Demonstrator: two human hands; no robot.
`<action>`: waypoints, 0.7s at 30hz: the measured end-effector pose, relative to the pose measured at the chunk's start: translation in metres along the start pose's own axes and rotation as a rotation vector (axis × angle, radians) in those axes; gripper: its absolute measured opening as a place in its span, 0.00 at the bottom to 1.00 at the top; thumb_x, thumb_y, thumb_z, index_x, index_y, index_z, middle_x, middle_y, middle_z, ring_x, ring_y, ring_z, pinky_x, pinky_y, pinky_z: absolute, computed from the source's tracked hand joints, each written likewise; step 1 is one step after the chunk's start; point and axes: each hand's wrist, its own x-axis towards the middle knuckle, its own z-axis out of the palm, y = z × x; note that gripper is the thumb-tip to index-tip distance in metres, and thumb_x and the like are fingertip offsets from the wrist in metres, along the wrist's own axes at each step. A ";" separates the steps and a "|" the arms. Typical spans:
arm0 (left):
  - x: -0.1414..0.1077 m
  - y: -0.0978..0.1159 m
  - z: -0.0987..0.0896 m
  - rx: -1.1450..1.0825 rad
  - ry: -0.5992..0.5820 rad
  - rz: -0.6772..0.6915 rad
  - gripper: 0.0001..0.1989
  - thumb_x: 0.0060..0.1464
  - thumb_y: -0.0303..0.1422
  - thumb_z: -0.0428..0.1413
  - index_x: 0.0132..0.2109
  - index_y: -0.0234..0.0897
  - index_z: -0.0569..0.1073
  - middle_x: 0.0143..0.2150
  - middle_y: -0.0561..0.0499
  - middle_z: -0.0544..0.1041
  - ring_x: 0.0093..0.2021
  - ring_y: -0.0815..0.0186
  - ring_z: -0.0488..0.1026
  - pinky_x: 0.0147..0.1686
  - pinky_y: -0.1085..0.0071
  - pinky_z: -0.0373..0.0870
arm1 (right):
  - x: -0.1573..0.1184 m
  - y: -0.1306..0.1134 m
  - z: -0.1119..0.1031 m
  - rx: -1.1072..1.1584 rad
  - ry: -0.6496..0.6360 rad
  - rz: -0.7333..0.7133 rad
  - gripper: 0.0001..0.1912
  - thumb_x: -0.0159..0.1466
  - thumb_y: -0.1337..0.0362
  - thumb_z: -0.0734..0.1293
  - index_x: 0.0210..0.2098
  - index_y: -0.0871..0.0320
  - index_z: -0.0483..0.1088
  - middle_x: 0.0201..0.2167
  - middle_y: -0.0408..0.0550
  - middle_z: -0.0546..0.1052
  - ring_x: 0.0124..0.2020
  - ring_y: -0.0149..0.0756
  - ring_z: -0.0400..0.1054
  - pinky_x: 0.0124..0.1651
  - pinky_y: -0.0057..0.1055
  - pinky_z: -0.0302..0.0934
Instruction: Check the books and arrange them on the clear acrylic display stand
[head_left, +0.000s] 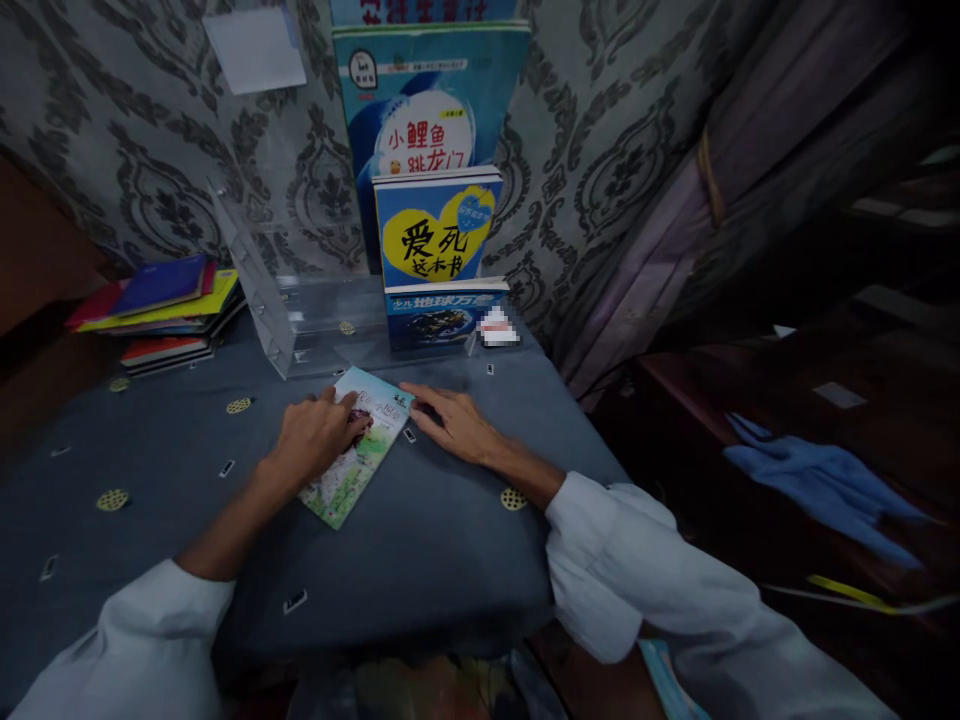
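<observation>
A small thin book [364, 470] with a light blue and green illustrated cover lies tilted on the dark tablecloth. My left hand [319, 430] is over its left side, gripping it with the thumb on the cover and the fingers near the upper left edge. At the book's upper right corner is my right hand [450, 420], palm down, its fingers stretched out and touching the edge. Beyond the hands stands a clear acrylic rack [259, 290]. A blue book with a yellow heart [435, 230] stands in its right part, with a taller teal book [435, 90] behind.
A stack of colourful books [161, 300] lies at the table's back left. Patterned wallpaper [600, 130] with a white paper [255, 50] rises behind the rack. To the right hang a curtain [660, 240] and, lower down, a blue cloth [825, 480] past the table's edge.
</observation>
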 end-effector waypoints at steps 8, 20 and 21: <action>0.010 0.001 0.016 -0.056 0.140 -0.055 0.22 0.70 0.42 0.43 0.57 0.35 0.73 0.51 0.36 0.73 0.43 0.50 0.78 0.35 0.63 0.73 | 0.024 0.027 0.013 -0.094 -0.078 0.005 0.22 0.73 0.64 0.57 0.64 0.60 0.65 0.62 0.59 0.72 0.64 0.47 0.65 0.66 0.48 0.60; 0.017 0.005 0.028 0.022 0.277 0.024 0.19 0.70 0.33 0.41 0.52 0.31 0.74 0.47 0.36 0.74 0.49 0.48 0.73 0.38 0.60 0.74 | 0.037 0.036 0.021 -0.166 -0.110 0.002 0.22 0.71 0.65 0.59 0.62 0.66 0.67 0.66 0.64 0.67 0.68 0.46 0.61 0.69 0.46 0.56; 0.015 0.007 0.029 0.011 0.298 0.067 0.18 0.70 0.33 0.42 0.53 0.32 0.74 0.47 0.36 0.74 0.51 0.48 0.72 0.41 0.58 0.74 | 0.037 0.037 0.021 -0.167 -0.107 0.002 0.22 0.71 0.65 0.59 0.62 0.66 0.67 0.66 0.64 0.67 0.68 0.46 0.60 0.70 0.46 0.55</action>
